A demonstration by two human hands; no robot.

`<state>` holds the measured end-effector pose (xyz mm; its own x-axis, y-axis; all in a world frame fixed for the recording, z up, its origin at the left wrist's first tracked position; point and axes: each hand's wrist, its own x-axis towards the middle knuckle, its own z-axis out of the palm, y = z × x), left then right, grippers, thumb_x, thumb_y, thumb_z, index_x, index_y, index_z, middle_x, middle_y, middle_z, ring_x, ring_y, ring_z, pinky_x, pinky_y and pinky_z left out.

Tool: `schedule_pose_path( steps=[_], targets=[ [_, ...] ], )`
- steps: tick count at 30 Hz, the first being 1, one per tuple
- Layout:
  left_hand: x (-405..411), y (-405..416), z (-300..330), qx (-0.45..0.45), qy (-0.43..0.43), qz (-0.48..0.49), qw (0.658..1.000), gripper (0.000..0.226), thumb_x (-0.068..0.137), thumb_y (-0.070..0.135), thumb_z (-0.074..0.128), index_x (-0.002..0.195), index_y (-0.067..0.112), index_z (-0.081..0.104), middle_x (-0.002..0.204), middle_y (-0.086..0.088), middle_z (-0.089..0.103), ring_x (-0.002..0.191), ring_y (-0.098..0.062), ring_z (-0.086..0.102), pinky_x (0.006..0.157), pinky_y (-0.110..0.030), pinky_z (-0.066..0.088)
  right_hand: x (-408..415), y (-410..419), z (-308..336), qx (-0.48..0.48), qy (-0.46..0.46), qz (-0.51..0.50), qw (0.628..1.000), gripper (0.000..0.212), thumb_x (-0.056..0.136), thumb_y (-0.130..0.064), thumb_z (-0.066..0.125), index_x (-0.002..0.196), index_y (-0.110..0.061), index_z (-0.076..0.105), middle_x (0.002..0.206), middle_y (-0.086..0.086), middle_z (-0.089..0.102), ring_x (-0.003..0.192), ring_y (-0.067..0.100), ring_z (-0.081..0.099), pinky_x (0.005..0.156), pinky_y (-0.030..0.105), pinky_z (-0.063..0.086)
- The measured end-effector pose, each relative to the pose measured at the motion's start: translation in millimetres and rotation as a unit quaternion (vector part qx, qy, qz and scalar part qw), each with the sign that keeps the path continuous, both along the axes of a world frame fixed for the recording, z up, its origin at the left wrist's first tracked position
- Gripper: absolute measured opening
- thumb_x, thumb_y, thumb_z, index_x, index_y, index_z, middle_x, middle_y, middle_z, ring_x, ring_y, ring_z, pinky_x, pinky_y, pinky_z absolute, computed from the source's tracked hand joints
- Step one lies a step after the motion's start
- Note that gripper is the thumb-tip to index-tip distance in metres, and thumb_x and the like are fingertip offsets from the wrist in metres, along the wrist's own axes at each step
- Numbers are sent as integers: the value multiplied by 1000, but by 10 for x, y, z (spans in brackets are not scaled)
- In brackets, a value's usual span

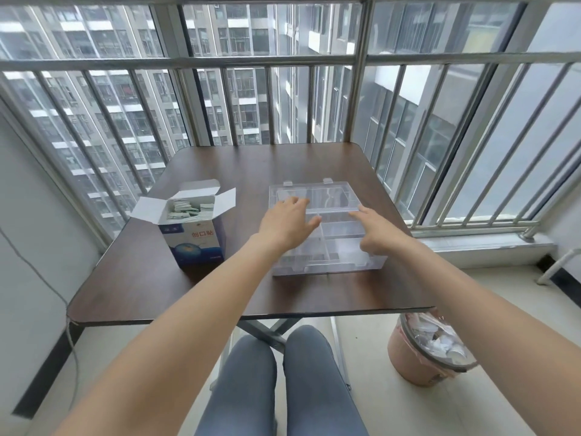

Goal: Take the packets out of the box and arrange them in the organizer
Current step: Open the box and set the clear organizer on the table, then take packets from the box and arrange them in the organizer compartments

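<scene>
A white and blue cardboard box [196, 243] stands open on the left of the brown table [151, 278], with several small white packets [185, 210] inside. To its right sits a clear plastic organizer [342, 247] with dividers; its clear lid [327, 196] lies flipped back behind it. My left hand [287, 223] reaches over the organizer's left side, fingers straight toward the lid's edge. My right hand [379, 231] is over the right side, index finger stretched toward the lid. Neither hand holds a packet.
A pink bin [421, 357] with a plastic liner and white scraps stands on the floor right of the table. Metal railing bars [270, 102] and windows close off the far side. A grey cable [69, 335] hangs at the table's left corner. My knees are under the front edge.
</scene>
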<state>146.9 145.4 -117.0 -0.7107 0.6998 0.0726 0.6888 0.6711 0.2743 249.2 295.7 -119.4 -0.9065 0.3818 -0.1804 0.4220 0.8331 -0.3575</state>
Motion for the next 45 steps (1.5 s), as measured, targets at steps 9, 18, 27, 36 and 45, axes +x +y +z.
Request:
schedule_pose_path(
  steps=[9, 18, 27, 36, 45],
  targets=[
    [90, -569, 420, 238, 208, -65, 946, 17, 88, 8, 50, 98, 4, 64, 96, -11, 64, 84, -30, 62, 70, -37, 48, -184, -594, 429, -79, 174, 19, 981, 44, 88, 1, 44, 130, -10, 53, 136, 5, 52, 126, 20, 47, 104, 28, 33],
    [-523, -1607, 436, -47, 57, 84, 994, 84, 69, 53, 30, 144, 15, 32, 153, -7, 27, 143, -22, 13, 116, -41, 7, -693, -1505, 677, -108, 293, 145, 939, 26, 90, -1, 50, 106, -8, 70, 103, 5, 70, 89, 10, 59, 76, 9, 40],
    [-715, -1762, 489, -50, 5, 28, 998, 77, 70, 47, 77, 134, 15, 49, 129, -7, 57, 118, -24, 51, 97, -33, 41, -1168, -1779, 577, 75, 182, 163, 967, 18, 92, -15, 56, 100, -13, 72, 108, 8, 58, 99, 24, 57, 83, 33, 46],
    [-752, -1761, 462, -86, 43, 44, 994, 76, 69, 49, 77, 133, 20, 50, 122, -5, 62, 114, -27, 54, 93, -37, 45, -1425, -1934, 657, 137, 124, 150, 971, 12, 88, -19, 63, 90, -9, 67, 94, 7, 63, 87, 26, 60, 67, 33, 46],
    [-754, -1774, 465, -78, 42, 39, 995, 76, 69, 50, 77, 134, 22, 50, 122, -4, 63, 112, -26, 56, 91, -36, 45, -1431, -2010, 670, 173, 96, 184, 963, 13, 88, -11, 60, 80, -14, 50, 87, 8, 53, 77, 28, 50, 64, 35, 41]
  ],
)
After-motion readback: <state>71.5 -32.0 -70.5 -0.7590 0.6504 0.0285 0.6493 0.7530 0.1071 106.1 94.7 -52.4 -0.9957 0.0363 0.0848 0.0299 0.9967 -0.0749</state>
